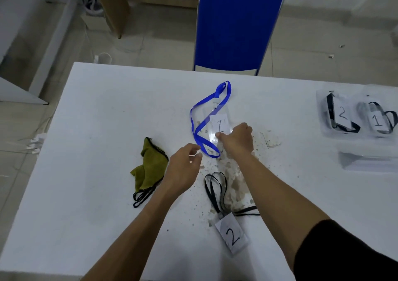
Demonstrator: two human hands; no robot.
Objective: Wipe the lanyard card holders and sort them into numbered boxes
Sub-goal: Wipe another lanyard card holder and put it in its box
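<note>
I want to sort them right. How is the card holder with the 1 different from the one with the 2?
The holder marked 1 has a blue strap; the holder marked 2 has a black strap. The right hand pinches the holder marked 1 at its near edge; nobody touches the holder marked 2. The holder marked 1 lies farther away, the holder marked 2 nearer. Both lie on the dirty patch of the white table.

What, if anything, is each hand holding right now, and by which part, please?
The right hand pinches the near edge of the clear card holder marked 1. The left hand holds nothing, its fingers beside the blue lanyard.
</note>
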